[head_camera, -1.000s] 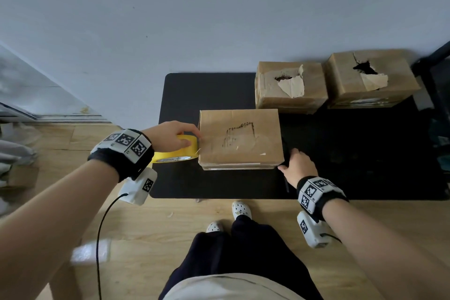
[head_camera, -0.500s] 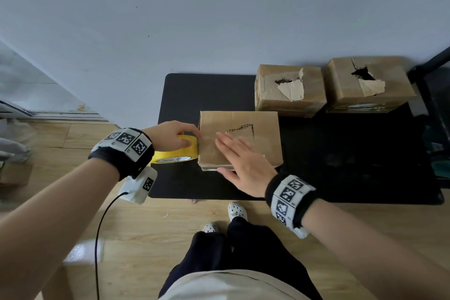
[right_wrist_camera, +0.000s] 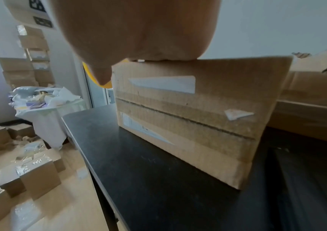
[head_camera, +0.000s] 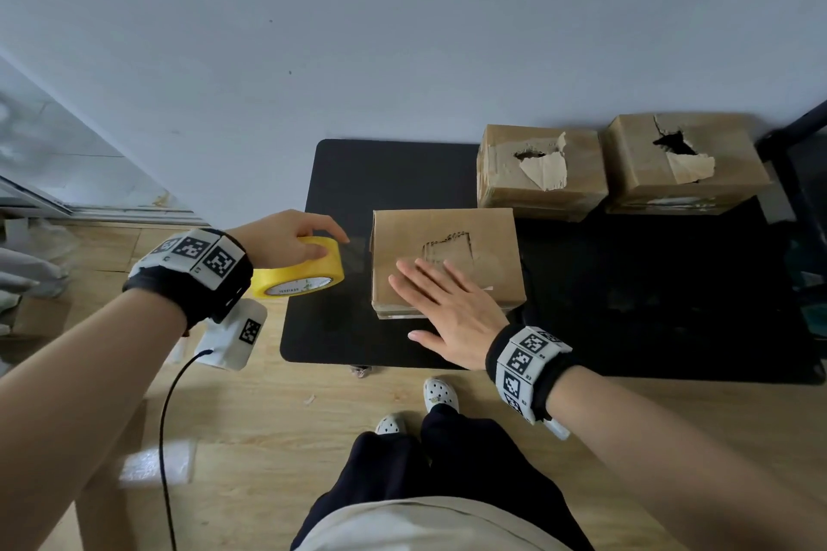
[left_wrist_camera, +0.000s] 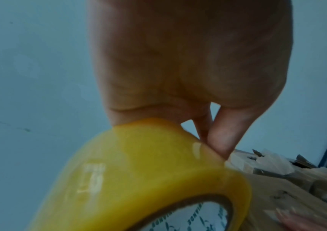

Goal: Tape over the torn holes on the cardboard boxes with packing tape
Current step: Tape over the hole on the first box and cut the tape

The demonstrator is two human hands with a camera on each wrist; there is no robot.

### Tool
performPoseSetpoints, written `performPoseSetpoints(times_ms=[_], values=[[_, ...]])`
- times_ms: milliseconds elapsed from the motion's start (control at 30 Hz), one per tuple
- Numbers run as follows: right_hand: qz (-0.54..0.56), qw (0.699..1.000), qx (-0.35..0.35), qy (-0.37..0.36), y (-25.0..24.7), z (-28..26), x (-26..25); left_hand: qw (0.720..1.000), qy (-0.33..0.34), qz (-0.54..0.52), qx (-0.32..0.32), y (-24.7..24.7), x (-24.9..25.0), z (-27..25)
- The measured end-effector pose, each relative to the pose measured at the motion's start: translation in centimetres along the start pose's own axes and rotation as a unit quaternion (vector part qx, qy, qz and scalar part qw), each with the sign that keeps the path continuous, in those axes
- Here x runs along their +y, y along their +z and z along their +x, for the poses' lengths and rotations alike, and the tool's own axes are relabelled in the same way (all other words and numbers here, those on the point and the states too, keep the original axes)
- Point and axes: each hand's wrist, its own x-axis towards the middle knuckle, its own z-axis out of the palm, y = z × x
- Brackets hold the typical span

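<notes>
My left hand [head_camera: 329, 244] grips a yellow tape roll [head_camera: 304, 271] just left of the near cardboard box [head_camera: 488, 237] on the black table [head_camera: 385, 174]. A short clear strip of tape [head_camera: 355, 251] runs from the roll to the box's left edge. The box top shows a torn flap [head_camera: 447, 244] lying flat. My right hand [head_camera: 425, 295] lies flat on the top with straight fingers, at the flap's near edge. In the left wrist view my fingers [left_wrist_camera: 222, 140] curl over the roll [left_wrist_camera: 149, 179]. The right wrist view shows the box's front side [right_wrist_camera: 188, 117].
Two more boxes with open torn holes stand at the back, one in the middle [head_camera: 496, 188] and one at the right [head_camera: 734, 157]. A dark frame [head_camera: 801, 130] rises at the far right. Cartons [right_wrist_camera: 38, 171] and a full white bin [right_wrist_camera: 46, 100] stand on the floor, left.
My right hand left the box's front right corner and now lies flat on its top. My left hand drew the roll leftward off the box, leaving a strip of tape between them.
</notes>
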Motion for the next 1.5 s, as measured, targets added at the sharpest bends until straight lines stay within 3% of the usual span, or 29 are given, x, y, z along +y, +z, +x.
performPoseSetpoints(times_ms=[100,167,267,367,433,500,600,633,733,800,967,1067,1200,1333,1500], values=[[0.027,0.999,0.031,0.016,-1.1,-0.3,0.3,1.000,0.012,-0.024,0.006,-0.2,0.8,-0.6],[0.027,0.996,0.050,0.065,-1.6,-1.2,0.9,0.999,0.021,-0.038,0.010,-0.4,1.2,-1.0],[0.047,0.990,0.003,0.137,-1.4,-2.7,1.9,0.998,0.041,-0.041,0.015,-0.5,2.1,-1.5],[0.060,0.989,-0.032,0.129,-1.9,-2.9,2.2,0.997,0.056,-0.045,0.015,-0.6,3.1,-2.0],[0.115,0.984,0.005,0.138,-3.4,-2.3,2.0,0.996,0.067,-0.047,0.018,-0.7,3.7,-2.3],[0.228,0.956,0.079,0.168,-5.7,-1.3,1.7,0.995,0.083,-0.048,0.024,-0.7,4.4,-2.6],[0.463,0.854,0.113,0.210,-9.6,0.7,0.7,0.994,0.103,-0.032,0.027,-0.7,5.4,-2.8],[0.492,0.836,0.112,0.214,-10.6,1.4,0.4,0.993,0.108,-0.030,0.028,-0.7,5.8,-2.8],[0.522,0.817,0.121,0.214,-12.0,2.6,-0.1,0.992,0.117,-0.037,0.029,-0.8,6.7,-3.0],[0.555,0.789,0.141,0.223,-12.5,2.8,-0.1,0.991,0.117,-0.051,0.034,-0.8,7.0,-3.1],[0.587,0.756,0.150,0.246,-12.9,2.2,1.1,0.992,0.037,-0.121,0.022,-1.0,5.9,-3.5],[0.582,0.762,0.138,0.248,-12.9,1.6,1.7,0.990,0.048,-0.134,-0.006,-1.0,5.0,-3.6],[0.576,0.765,0.157,0.243,-13.4,0.7,2.7,0.996,0.005,-0.036,0.085,-0.3,3.6,-2.6],[0.568,0.761,0.172,0.263,-13.1,-0.4,4.1,0.995,-0.025,-0.048,0.087,0.3,2.7,-2.3],[0.560,0.763,0.165,0.279,-13.1,-0.7,5.5,0.990,-0.047,0.027,0.129,0.6,2.7,-1.1]])
